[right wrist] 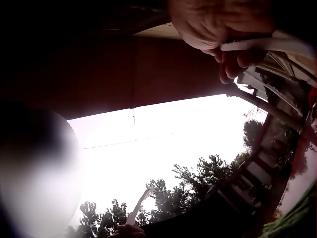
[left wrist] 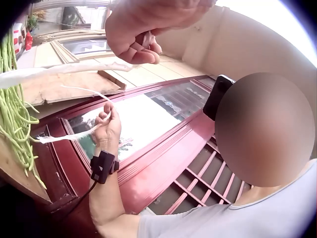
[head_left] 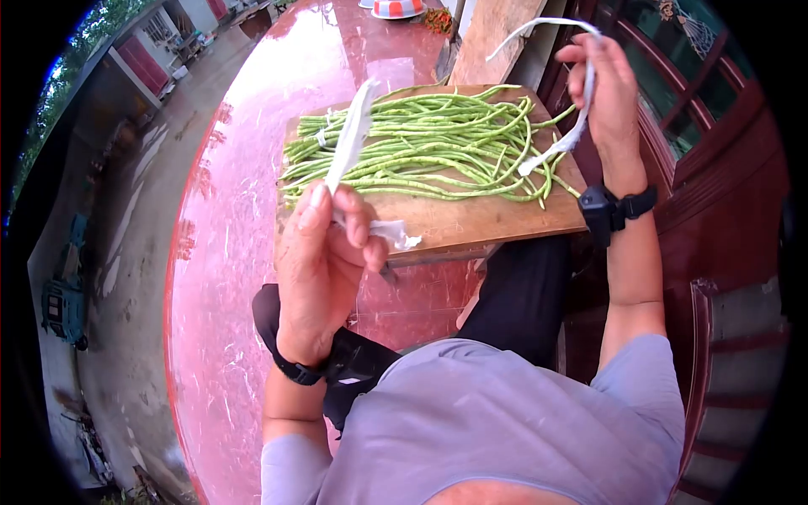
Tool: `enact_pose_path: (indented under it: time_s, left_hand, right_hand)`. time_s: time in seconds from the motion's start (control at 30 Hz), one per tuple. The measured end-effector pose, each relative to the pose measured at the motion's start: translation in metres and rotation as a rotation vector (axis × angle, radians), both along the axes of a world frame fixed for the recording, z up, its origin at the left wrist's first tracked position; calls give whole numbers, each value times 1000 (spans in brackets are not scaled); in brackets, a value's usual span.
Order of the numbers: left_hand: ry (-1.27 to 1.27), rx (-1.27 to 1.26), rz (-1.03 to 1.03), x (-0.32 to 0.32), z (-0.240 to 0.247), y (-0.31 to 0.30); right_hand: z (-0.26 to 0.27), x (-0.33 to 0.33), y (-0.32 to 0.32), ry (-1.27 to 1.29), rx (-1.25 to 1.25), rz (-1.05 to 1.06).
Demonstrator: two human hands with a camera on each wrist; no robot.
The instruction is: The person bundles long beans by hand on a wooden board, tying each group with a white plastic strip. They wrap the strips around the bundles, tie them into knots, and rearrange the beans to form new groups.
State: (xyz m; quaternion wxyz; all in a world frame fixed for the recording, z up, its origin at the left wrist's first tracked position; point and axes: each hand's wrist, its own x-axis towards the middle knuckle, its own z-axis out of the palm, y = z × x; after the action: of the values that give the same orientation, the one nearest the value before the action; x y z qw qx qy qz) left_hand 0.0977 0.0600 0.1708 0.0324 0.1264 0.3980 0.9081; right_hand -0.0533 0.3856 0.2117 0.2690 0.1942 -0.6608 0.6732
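Head view: the left hand [head_left: 324,244] pinches a white strip [head_left: 352,139] between thumb and fingers; the strip's broad part stands upward and its ragged end hangs to the right of the fingers. The right hand [head_left: 608,97], farther off and to the right, grips a second white strip [head_left: 555,151] with curled fingers; both its ends are free. Neither hand touches the long green beans [head_left: 421,156], which lie lengthwise from left to right on the wooden board [head_left: 497,217], mainly on its middle and far parts.

For good handling, pinch each strip narrowly and firmly, hold the hands well apart, and let the loose ends hang without twisting. Guard against ragged ends snagging on the bean tips at the right; tearing appears the likely fault, as the material looks thin.

Materials: the strips are white, thin and creased, apparently plastic film, with frayed ends. The beans are slender, smooth and curved, some looping at the right. The board is flat, brown and grained, with a straight near edge.
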Motion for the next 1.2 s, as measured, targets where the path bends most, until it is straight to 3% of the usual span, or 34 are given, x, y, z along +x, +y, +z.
enact_pose_path:
  time_s: [0.07,0.13,0.17,0.2,0.27,0.33,0.37,0.47,0.57,0.6,0.67,0.77,0.8,0.87,0.9,0.93,0.97,1.0,1.1,1.2]
  left_hand:
    - [47,47,-141,-9,4,11]
    - [93,84,-261,-18,13,27]
    - [94,65,-245,-22,17,35]
    - [94,46,-228,-25,19,41]
    - [114,-3,-167,-37,18,41]
    - [155,-62,-85,-57,3,28]
    - [104,-78,-65,-63,-1,21]
    - [-266,-172,-2,-79,-21,4]
    - [-520,-63,143,-99,-79,-22]
    - [-596,-44,211,-104,-95,-28]
    - [-693,11,270,-105,-129,-38]
    - [-863,96,181,-99,-162,-36]
    - [-853,69,79,-94,-165,-30]
    - [-832,66,18,-94,-164,-27]
    - [-816,61,4,-95,-166,-28]
    - [-799,55,-9,-97,-167,-30]
    - [-782,50,-24,-100,-169,-33]
    - [-763,54,-37,-103,-171,-36]
    - [-681,65,-76,-105,-177,-43]
    - [-586,51,-110,-100,-184,-53]
  right_hand:
    - [-18,33,-38,-322,172,319]
    - [-54,63,-76,-307,152,630]
    - [-59,80,-85,-519,108,705]
    - [-82,89,-91,-499,55,636]
    - [-81,98,-78,-781,38,978]
    - [-66,96,-58,-851,2,988]
    - [-57,89,-48,-887,19,909]
    - [-40,62,-13,-675,244,696]
    - [-5,36,1,-463,302,220]
    - [-1,11,23,-372,429,155]
    - [0,-19,22,222,753,-422]
    - [-18,-53,19,202,974,-675]
    - [-58,-72,11,24,1128,-612]
    - [-110,-91,18,41,1413,-429]
    - [-117,-79,2,-29,1706,-509]
    - [-124,-71,-16,16,1704,-565]
    - [-135,-64,-36,242,1471,-571]
    - [-131,-45,-67,276,1404,-499]
    - [-149,-4,-136,107,1271,-31]
    - [-171,9,-183,223,1281,9]
